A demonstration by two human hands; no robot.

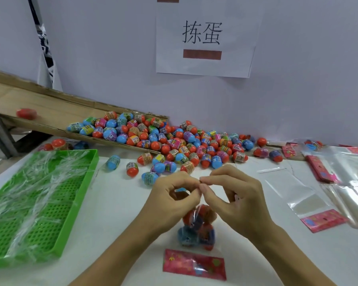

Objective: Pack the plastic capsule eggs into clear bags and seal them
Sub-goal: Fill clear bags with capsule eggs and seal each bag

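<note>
A clear bag [198,228] holding several orange and blue capsule eggs hangs over the white table, its red printed header card [194,265] lying at the near edge. My left hand [174,195] and my right hand [234,193] pinch the bag's top edge between thumb and fingertips, meeting at the middle. A big heap of loose capsule eggs [174,141] lies beyond my hands against the wall. Empty clear bags [310,195] with red headers lie to the right.
A green perforated tray [50,203] with clear plastic strips sits at the left. A cardboard chute [50,108] slopes down from the left into the heap, with one red egg [26,113] on it. A paper sign [203,38] hangs on the wall.
</note>
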